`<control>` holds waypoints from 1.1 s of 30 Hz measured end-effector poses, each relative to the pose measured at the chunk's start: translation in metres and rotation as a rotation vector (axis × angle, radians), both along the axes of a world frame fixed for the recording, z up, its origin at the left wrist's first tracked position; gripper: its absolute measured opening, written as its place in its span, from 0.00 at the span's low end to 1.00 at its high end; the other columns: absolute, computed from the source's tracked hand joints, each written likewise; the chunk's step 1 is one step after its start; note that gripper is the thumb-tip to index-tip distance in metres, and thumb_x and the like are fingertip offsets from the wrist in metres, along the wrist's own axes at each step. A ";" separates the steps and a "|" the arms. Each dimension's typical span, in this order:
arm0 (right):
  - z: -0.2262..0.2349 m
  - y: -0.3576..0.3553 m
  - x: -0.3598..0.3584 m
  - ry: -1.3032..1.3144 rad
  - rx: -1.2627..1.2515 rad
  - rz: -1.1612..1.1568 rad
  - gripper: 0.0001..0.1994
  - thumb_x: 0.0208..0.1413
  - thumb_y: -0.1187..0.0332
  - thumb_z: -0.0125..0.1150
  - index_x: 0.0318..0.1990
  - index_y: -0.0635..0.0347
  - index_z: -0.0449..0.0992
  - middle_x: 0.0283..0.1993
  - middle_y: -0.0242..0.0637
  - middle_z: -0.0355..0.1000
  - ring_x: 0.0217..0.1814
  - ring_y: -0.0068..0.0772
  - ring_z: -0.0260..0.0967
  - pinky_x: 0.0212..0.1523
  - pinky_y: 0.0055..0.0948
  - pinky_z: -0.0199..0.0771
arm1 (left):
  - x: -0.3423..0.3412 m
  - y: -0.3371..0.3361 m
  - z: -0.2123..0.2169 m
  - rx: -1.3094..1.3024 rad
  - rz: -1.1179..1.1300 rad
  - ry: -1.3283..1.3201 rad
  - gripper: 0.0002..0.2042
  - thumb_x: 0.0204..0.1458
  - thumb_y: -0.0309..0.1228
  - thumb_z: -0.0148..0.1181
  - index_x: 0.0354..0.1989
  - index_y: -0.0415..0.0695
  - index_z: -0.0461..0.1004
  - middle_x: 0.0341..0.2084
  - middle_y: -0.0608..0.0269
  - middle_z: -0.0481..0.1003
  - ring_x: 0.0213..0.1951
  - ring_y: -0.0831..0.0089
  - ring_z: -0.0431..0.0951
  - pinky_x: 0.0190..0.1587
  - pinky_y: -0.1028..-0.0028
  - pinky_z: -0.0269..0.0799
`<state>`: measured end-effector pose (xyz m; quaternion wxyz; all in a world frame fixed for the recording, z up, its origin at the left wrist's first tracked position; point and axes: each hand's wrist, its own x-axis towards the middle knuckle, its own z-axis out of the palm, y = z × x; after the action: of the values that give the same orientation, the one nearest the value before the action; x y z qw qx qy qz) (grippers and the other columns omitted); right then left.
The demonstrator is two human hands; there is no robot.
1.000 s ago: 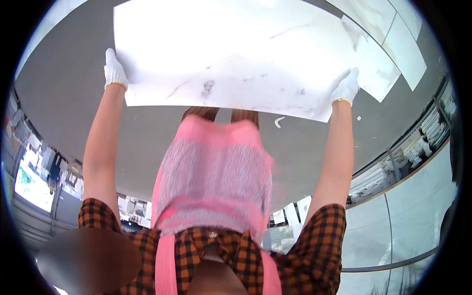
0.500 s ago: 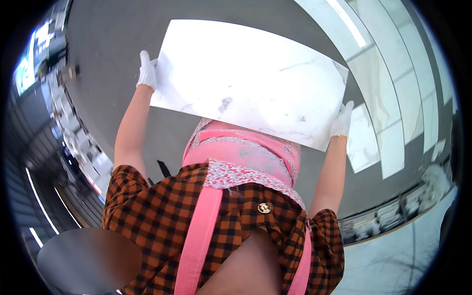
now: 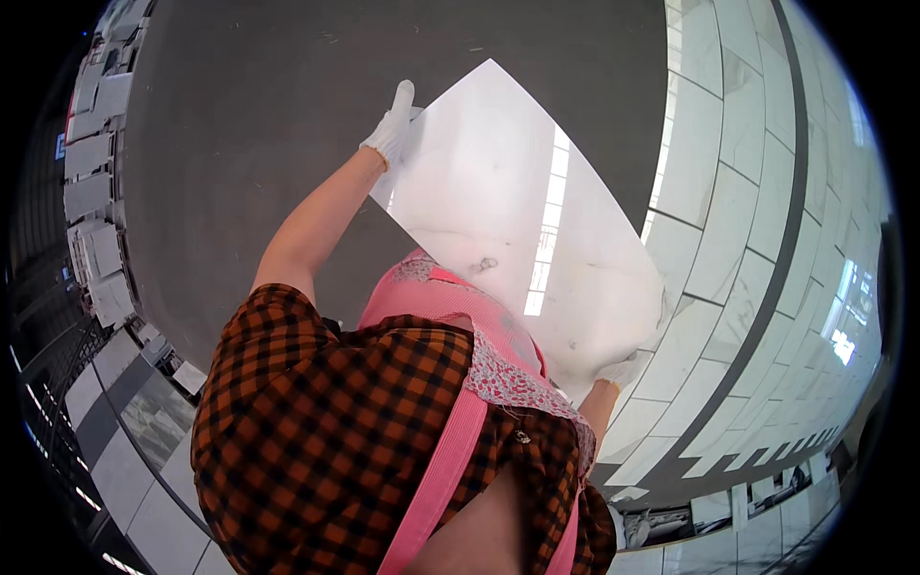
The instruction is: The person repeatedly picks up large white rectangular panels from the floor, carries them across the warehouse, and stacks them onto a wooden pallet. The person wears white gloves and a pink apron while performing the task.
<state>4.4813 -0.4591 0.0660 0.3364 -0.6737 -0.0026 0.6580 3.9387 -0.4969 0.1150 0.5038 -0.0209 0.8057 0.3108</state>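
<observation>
Between my hands I carry a large, glossy white marble-patterned tile (image 3: 470, 192) with faint grey veins; a bright strip of light reflects off it. My left hand (image 3: 393, 129), in a white knit glove, grips the tile's left edge, thumb up and the fingers passing underneath. At the opposite short edge my right hand (image 3: 621, 371), gloved the same way, is closed on the tile near its lower right corner. The tile is held in front of my waist, turned so one corner points away from me. Its underside is hidden.
Rows of similar white veined tiles (image 3: 695, 225) lie on the floor to the right, split by a dark strip. Grey floor (image 3: 249, 125) stretches ahead and left. Stacked tiles (image 3: 91, 192) line the far left side, and more stacked pieces (image 3: 714, 508) stand at the lower right.
The tile has swung clockwise as I turned, its right end coming lower and nearer to me. My right hand has dropped with it. The laid tiles now fill more of the right side.
</observation>
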 end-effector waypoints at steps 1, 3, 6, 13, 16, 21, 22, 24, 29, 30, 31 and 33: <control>-0.001 0.020 0.003 0.007 0.015 0.022 0.36 0.60 0.43 0.32 0.61 0.70 0.53 0.64 0.45 0.54 0.65 0.43 0.51 0.64 0.37 0.50 | 0.008 0.005 -0.013 0.002 0.067 0.023 0.44 0.51 0.65 0.24 0.55 0.33 0.65 0.50 0.48 0.69 0.53 0.62 0.67 0.58 0.68 0.58; 0.006 0.044 -0.005 -0.027 0.057 0.040 0.36 0.60 0.43 0.33 0.62 0.70 0.53 0.64 0.46 0.54 0.65 0.43 0.51 0.64 0.37 0.51 | 0.005 0.012 -0.017 0.019 0.111 0.066 0.44 0.52 0.64 0.24 0.55 0.32 0.65 0.51 0.48 0.68 0.55 0.60 0.66 0.59 0.68 0.56; 0.013 0.090 -0.032 -0.251 0.109 0.151 0.35 0.60 0.45 0.34 0.61 0.70 0.53 0.63 0.46 0.54 0.65 0.43 0.51 0.64 0.36 0.50 | 0.007 0.019 -0.002 0.110 0.299 -0.034 0.43 0.54 0.63 0.23 0.53 0.32 0.66 0.48 0.52 0.71 0.51 0.64 0.70 0.57 0.68 0.61; -0.046 0.205 -0.058 -0.113 0.363 0.208 0.34 0.60 0.46 0.40 0.57 0.75 0.59 0.56 0.44 0.63 0.56 0.35 0.60 0.57 0.30 0.59 | -0.025 0.001 -0.025 0.272 0.539 0.086 0.46 0.52 0.65 0.23 0.53 0.29 0.65 0.47 0.48 0.71 0.50 0.62 0.71 0.55 0.69 0.63; 0.023 0.284 -0.168 -0.008 0.431 0.326 0.32 0.61 0.46 0.39 0.53 0.76 0.64 0.51 0.45 0.67 0.52 0.34 0.64 0.54 0.29 0.62 | -0.073 -0.024 0.007 0.321 0.778 0.234 0.47 0.53 0.65 0.25 0.53 0.23 0.61 0.49 0.47 0.69 0.51 0.61 0.69 0.56 0.70 0.62; 0.094 0.337 -0.268 0.242 0.532 0.659 0.33 0.61 0.46 0.36 0.49 0.76 0.68 0.49 0.43 0.69 0.50 0.30 0.65 0.51 0.24 0.64 | -0.063 -0.065 0.064 0.321 0.998 0.279 0.48 0.52 0.66 0.26 0.56 0.22 0.57 0.54 0.44 0.65 0.54 0.60 0.66 0.59 0.70 0.57; 0.096 0.349 -0.280 0.267 0.547 0.728 0.33 0.61 0.46 0.36 0.49 0.76 0.68 0.49 0.43 0.70 0.51 0.29 0.65 0.51 0.24 0.64 | -0.056 -0.078 0.050 0.324 1.042 0.278 0.48 0.51 0.66 0.26 0.56 0.22 0.57 0.55 0.44 0.63 0.55 0.60 0.65 0.59 0.69 0.56; 0.113 0.360 -0.318 0.309 0.567 0.844 0.33 0.61 0.46 0.34 0.50 0.76 0.68 0.49 0.43 0.70 0.51 0.29 0.65 0.51 0.24 0.63 | -0.058 -0.110 0.043 0.352 1.119 0.282 0.49 0.51 0.67 0.26 0.57 0.22 0.56 0.56 0.44 0.62 0.56 0.59 0.63 0.60 0.68 0.54; 0.178 0.365 -0.387 0.280 0.632 1.058 0.34 0.62 0.46 0.30 0.52 0.75 0.66 0.50 0.42 0.70 0.51 0.29 0.66 0.52 0.25 0.63 | -0.034 -0.134 0.054 0.407 1.317 0.264 0.49 0.50 0.67 0.26 0.57 0.22 0.54 0.58 0.44 0.60 0.58 0.59 0.61 0.62 0.69 0.51; 0.177 0.368 -0.391 0.266 0.644 1.094 0.35 0.62 0.45 0.30 0.52 0.76 0.66 0.50 0.42 0.70 0.51 0.29 0.66 0.52 0.25 0.63 | -0.033 -0.133 0.047 0.417 1.322 0.242 0.49 0.50 0.67 0.26 0.57 0.22 0.54 0.58 0.44 0.60 0.58 0.59 0.61 0.62 0.70 0.51; 0.176 0.372 -0.394 0.241 0.624 1.075 0.34 0.61 0.46 0.34 0.50 0.77 0.67 0.51 0.46 0.68 0.56 0.32 0.61 0.58 0.27 0.56 | -0.037 -0.133 0.040 0.428 1.326 0.220 0.49 0.50 0.67 0.26 0.57 0.22 0.54 0.58 0.44 0.60 0.58 0.59 0.61 0.62 0.70 0.52; 0.211 0.362 -0.406 0.227 0.594 1.044 0.34 0.61 0.46 0.33 0.51 0.77 0.66 0.52 0.47 0.67 0.57 0.33 0.61 0.58 0.27 0.56 | -0.036 -0.141 0.048 0.438 1.315 0.164 0.49 0.51 0.67 0.26 0.57 0.22 0.54 0.57 0.44 0.61 0.58 0.59 0.61 0.61 0.70 0.52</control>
<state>4.0749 -0.0974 0.2770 0.1411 -0.3864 -0.4799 0.7749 3.9027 -0.6377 0.1630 0.1412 -0.3787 0.5800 0.7073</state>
